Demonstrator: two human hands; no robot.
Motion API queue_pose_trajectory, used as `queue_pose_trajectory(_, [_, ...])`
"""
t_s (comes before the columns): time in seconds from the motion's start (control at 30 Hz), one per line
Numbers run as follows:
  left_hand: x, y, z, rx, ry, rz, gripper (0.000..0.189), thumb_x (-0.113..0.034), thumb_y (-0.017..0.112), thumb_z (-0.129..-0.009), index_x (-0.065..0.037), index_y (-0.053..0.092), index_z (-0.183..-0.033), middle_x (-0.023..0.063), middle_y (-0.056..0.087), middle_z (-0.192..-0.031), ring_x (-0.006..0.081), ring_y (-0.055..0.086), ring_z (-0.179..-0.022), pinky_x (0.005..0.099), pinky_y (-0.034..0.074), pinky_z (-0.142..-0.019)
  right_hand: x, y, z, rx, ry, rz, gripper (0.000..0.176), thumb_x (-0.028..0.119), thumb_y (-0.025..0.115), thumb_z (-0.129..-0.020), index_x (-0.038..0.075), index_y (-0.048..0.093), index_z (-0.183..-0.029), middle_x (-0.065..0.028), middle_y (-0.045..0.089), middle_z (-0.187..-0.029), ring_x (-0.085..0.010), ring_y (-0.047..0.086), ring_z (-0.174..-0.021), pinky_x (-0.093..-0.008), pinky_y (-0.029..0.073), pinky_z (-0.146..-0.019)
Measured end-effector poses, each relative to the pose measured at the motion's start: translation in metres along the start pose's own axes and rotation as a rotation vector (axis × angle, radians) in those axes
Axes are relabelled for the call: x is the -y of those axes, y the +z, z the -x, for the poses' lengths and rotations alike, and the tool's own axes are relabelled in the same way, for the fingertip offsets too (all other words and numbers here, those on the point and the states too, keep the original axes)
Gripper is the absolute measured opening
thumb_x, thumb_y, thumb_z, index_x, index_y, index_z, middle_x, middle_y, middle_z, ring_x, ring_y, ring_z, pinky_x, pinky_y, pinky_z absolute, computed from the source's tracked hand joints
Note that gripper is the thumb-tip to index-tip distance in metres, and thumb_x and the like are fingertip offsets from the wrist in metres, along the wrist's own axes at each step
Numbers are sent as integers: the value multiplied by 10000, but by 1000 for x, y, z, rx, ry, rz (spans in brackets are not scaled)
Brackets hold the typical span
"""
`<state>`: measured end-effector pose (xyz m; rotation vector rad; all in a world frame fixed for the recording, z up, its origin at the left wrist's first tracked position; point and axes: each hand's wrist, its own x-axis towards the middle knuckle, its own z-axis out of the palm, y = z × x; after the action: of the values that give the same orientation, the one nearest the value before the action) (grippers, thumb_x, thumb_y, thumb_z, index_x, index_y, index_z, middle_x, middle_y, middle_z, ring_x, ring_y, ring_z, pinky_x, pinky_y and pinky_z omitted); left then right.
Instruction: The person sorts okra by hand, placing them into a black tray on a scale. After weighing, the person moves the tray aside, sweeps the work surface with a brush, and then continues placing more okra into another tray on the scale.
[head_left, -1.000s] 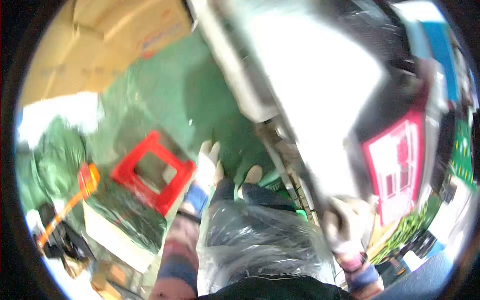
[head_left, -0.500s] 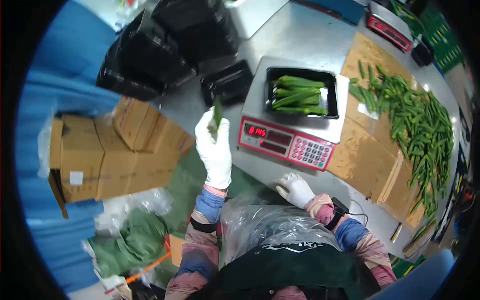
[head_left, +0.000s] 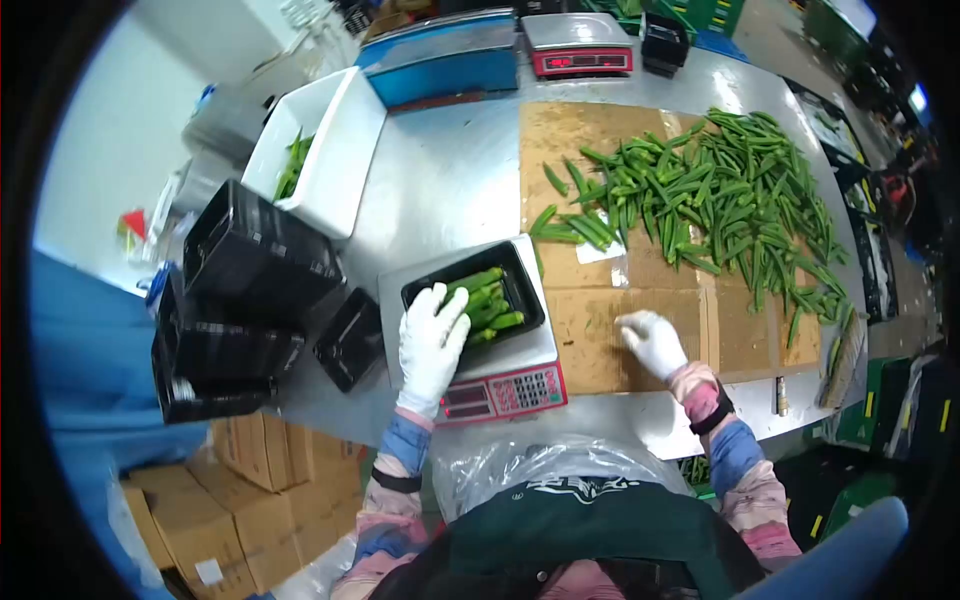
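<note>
My left hand [head_left: 432,345], in a white glove, reaches over the near left rim of a black tray [head_left: 527,290]. Its fingers are apart and bent onto the green okra pods [head_left: 488,300] inside; no separate pod shows in its grasp. The tray sits on a digital scale [head_left: 540,350] with a red front panel, whose display is partly covered by this hand. To the right, my gloved right hand [head_left: 655,345] hovers above the cardboard sheet [head_left: 625,360], fingers loosely curved and slightly apart, holding nothing.
A large heap of okra [head_left: 730,200] spreads over the cardboard's far right. Stacked black trays [head_left: 255,260] and a single black tray [head_left: 352,340] stand left of the scale. Behind are a white bin [head_left: 345,150] and another scale [head_left: 578,60]. Cardboard boxes [head_left: 260,510] lie below left.
The view has swung toward the okra heap. My left hand, which held an okra pod left of the scale, has come to the tray. My right hand has moved from the table edge over the cardboard.
</note>
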<state>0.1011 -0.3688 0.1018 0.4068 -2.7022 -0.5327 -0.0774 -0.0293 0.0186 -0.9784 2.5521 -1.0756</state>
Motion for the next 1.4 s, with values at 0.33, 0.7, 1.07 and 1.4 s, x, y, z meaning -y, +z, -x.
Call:
queue_pose_trajectory(0.33, [-27, -11, -26, 232, 74, 74, 421, -162, 737, -845, -104, 701, -1260, 202, 580, -1366, 418, 510, -1282, 476, 412, -1081, -28, 58, -170, -195, 185, 471, 600, 249, 790, -769, 59, 596, -1304, -108, 622, -1216, -312, 590, -1112, -419, 487, -931])
queue_pose_trajectory(0.7, [-18, -13, -9, 268, 8, 105, 393, -233, 740, -861, -186, 717, -1250, 162, 560, -1403, 389, 466, -1336, 515, 375, -1061, -49, 57, -170, -24, 313, 330, 483, 254, 736, -821, 27, 589, -1222, -189, 669, -973, -357, 691, -845, -432, 549, -724])
queue_pose_trajectory(1.07, [-75, -32, 6, -36, -238, 903, 338, -51, 605, -997, 15, 612, -1328, 167, 584, -1391, 271, 557, -1301, 387, 424, -1122, 65, -25, -34, 391, 480, -1750, 429, 214, 615, -935, -25, 600, -1291, -47, 628, -981, -151, 553, -734, -305, 434, -686])
queue_pose_trajectory(1.4, [-160, 37, 12, 368, -661, 1744, 395, -157, 595, -1027, -49, 444, -1376, 107, 581, -1250, 183, 610, -1117, 267, 571, -768, 120, -6, 34, 36, 64, -79, 476, 330, 656, -980, 11, 575, -1324, -186, 712, -1077, -313, 714, -975, -376, 544, -838])
